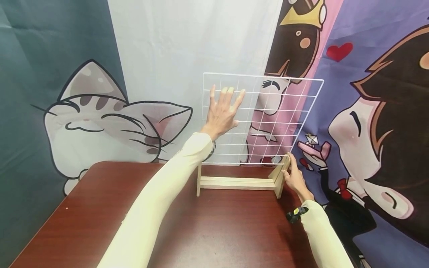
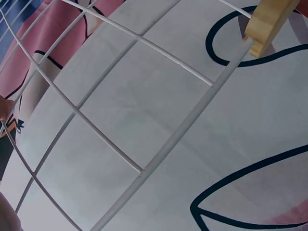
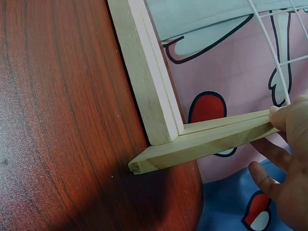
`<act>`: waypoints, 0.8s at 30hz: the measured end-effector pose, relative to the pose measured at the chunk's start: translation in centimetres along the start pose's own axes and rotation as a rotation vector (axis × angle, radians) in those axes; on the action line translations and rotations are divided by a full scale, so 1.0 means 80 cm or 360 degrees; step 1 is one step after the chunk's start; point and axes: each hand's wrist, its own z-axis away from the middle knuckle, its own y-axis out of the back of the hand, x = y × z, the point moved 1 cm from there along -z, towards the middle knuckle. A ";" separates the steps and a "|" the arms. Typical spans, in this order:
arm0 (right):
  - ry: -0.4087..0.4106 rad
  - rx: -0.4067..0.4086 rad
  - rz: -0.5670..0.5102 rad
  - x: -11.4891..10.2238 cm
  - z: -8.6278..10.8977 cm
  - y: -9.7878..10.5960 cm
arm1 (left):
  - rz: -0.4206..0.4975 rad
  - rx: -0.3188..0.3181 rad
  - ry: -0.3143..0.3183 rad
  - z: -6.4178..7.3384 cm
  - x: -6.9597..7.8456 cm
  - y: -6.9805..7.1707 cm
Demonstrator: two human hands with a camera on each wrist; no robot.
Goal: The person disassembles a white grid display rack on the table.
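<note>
A white wire grid panel point(image 1: 278, 111) stands upright on a pale wooden stand point(image 1: 238, 183), which rests on the table. My left hand point(image 1: 222, 113) lies against the left part of the grid with its fingers spread and straight. In the left wrist view the grid's edge wire point(image 2: 178, 132) runs up to the tip of a wooden side piece point(image 2: 272, 21); only bits of the hand show at the left edge. My right hand point(image 3: 293, 159) pinches the upper end of the right wooden side piece point(image 3: 207, 144), where the grid's corner wire meets it.
The red-brown wooden table point(image 1: 214, 227) reaches back to a cartoon-printed cloth point(image 1: 161, 44) hanging close behind the grid. In the right wrist view the table's rounded edge point(image 3: 196, 192) passes beneath the right side piece. A dark device point(image 1: 297, 214) is strapped at my right wrist.
</note>
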 end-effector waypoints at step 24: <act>-0.0012 -0.0002 0.0018 0.000 0.001 -0.001 | 0.0019 0.0147 0.0009 -0.043 -0.015 0.043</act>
